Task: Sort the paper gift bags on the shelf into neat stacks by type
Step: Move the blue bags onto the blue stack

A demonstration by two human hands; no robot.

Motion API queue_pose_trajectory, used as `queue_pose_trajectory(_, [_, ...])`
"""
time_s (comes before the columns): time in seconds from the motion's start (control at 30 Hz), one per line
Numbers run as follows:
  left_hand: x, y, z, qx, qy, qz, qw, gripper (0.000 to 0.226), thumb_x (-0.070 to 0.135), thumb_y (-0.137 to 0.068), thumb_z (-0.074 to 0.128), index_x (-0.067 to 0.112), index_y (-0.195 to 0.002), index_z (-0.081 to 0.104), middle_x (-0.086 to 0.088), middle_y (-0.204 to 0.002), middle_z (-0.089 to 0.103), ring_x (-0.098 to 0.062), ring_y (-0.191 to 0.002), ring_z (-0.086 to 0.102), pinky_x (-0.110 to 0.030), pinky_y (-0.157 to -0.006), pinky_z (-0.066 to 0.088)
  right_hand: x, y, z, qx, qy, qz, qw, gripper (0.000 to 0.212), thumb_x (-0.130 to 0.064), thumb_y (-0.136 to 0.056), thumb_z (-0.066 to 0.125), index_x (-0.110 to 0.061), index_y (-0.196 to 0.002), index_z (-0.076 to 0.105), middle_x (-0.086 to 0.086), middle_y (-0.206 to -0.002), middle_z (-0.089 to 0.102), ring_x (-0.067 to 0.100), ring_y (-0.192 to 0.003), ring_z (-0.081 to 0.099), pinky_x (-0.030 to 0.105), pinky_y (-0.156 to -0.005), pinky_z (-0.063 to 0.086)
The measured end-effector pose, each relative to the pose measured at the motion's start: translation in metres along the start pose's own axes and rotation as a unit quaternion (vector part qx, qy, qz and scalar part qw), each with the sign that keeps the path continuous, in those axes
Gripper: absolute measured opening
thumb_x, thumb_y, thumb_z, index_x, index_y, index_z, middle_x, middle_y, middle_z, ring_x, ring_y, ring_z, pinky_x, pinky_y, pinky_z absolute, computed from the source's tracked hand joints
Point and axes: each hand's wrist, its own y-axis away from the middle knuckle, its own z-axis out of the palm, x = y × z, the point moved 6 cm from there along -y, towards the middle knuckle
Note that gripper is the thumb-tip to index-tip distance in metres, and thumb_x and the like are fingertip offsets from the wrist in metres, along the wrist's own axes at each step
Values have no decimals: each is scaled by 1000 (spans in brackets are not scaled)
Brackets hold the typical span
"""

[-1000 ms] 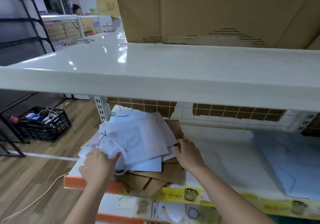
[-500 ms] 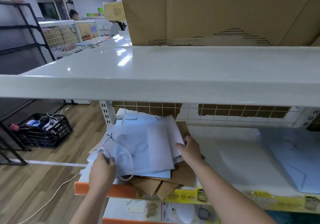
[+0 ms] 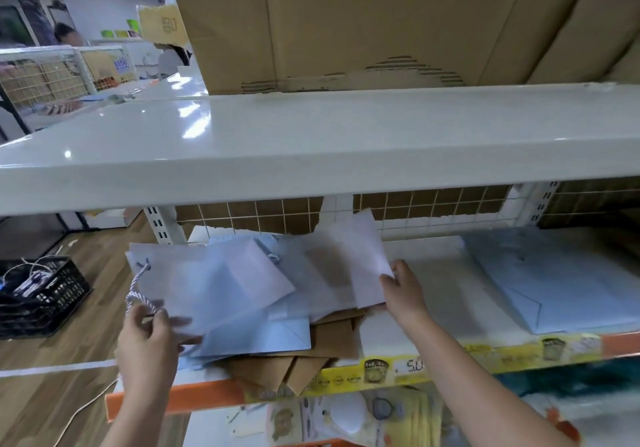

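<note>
A loose pile of flat paper gift bags lies on the left of the white shelf [image 3: 433, 294]. On top are pale blue bags [image 3: 221, 284] with twisted rope handles; brown kraft bags [image 3: 311, 353] stick out underneath. My left hand [image 3: 149, 342] grips the near left edge of the top pale blue bag by its rope handle. My right hand [image 3: 403, 287] holds the right edge of a pale bag [image 3: 349, 266] lifted off the pile. A neat stack of pale blue bags [image 3: 540, 280] lies flat at the right of the shelf.
A white upper shelf [image 3: 311, 149] overhangs the work area, with large cardboard boxes [image 3: 381, 21] on it. A wire grid [image 3: 415, 204] backs the shelf. A black crate [image 3: 38, 297] and a cable lie on the wooden floor at left. A lower shelf holds printed items.
Both hands have lifted and spread the top pale bags; the right hand moved right and up with one bag's edge, and the left hand shifted left along the rope handle.
</note>
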Motion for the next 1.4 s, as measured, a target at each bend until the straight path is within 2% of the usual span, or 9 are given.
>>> queue_pose_trajectory(0.07, [2, 3, 1, 12, 11, 6, 1000, 14, 7, -96, 39, 13, -102, 50, -11, -81, 69, -20, -46, 65, -16, -36, 42, 10, 1, -12, 22, -23, 24, 999, 11, -13, -93, 42, -13, -104, 46, 12, -108, 54, 27, -88, 59, 48, -75, 58])
queue_pose_trajectory(0.23, [23, 20, 6, 0, 95, 32, 995, 21, 6, -97, 39, 19, -89, 52, -1, -65, 69, -18, -42, 64, -15, -36, 41, 20, 12, -47, 61, -151, 50, 985, 24, -7, -97, 40, -8, -119, 48, 13, -116, 55, 21, -88, 59, 26, -56, 57])
queue_pose_trajectory(0.37, [35, 34, 29, -39, 115, 55, 991, 25, 8, -97, 39, 25, -84, 51, 4, -65, 71, -21, -42, 63, -14, -38, 37, 30, 22, -76, 69, -194, 49, 977, 33, -8, -99, 39, -13, -131, 43, 10, -124, 51, 22, -96, 55, 24, -60, 54])
queue_pose_trajectory(0.63, [52, 82, 101, -97, 187, 4, 977, 21, 11, -95, 47, 24, -84, 58, 5, -59, 70, -14, -42, 62, -11, -39, 39, 68, 44, -177, 160, -220, 27, 962, 26, -4, -99, 39, -24, -114, 46, -7, -100, 52, 9, -85, 54, 32, -66, 55])
queue_pose_trajectory(0.83, [66, 147, 165, -89, 222, -54, 969, 36, 10, -93, 54, 32, -66, 65, 11, -51, 63, 3, -39, 52, -9, -35, 40, 124, 39, -258, 180, -220, 72, 956, 22, -7, -98, 44, -19, -115, 49, 1, -99, 56, 27, -88, 59, 52, -81, 55])
queue_pose_trajectory(0.93, [73, 186, 197, -98, 247, -81, 961, 36, 4, -94, 53, 24, -65, 62, 3, -67, 54, 5, -39, 53, -11, -36, 44, 154, 38, -303, 183, -223, 76, 954, 21, -7, -96, 46, -16, -114, 53, 11, -107, 61, 29, -90, 62, 42, -71, 57])
queue_pose_trajectory(1.03, [77, 222, 227, -99, 255, -91, 958, 38, 0, -92, 54, 22, -63, 64, 8, -51, 59, 2, -40, 56, -14, -39, 48, 180, 37, -350, 176, -220, 85, 956, 19, -10, -96, 46, -21, -108, 55, 10, -109, 63, 29, -95, 63, 47, -78, 58])
queue_pose_trajectory(1.2, [87, 292, 288, -143, 270, -109, 946, 31, -4, -95, 47, 21, -77, 48, 14, -50, 62, 0, -42, 60, -19, -37, 49, 215, 44, -437, 199, -234, 72, 949, 20, -7, -97, 46, -25, -93, 53, 4, -97, 61, 22, -88, 60, 36, -66, 54])
queue_pose_trajectory(1.4, [110, 366, 365, -217, 279, -130, 926, 55, -6, -95, 43, 25, -57, 67, 9, -45, 58, -2, -41, 57, -15, -43, 50, 266, 54, -534, 246, -262, 102, 928, 18, -5, -97, 46, -14, -110, 54, 6, -97, 58, 23, -82, 57, 31, -57, 52])
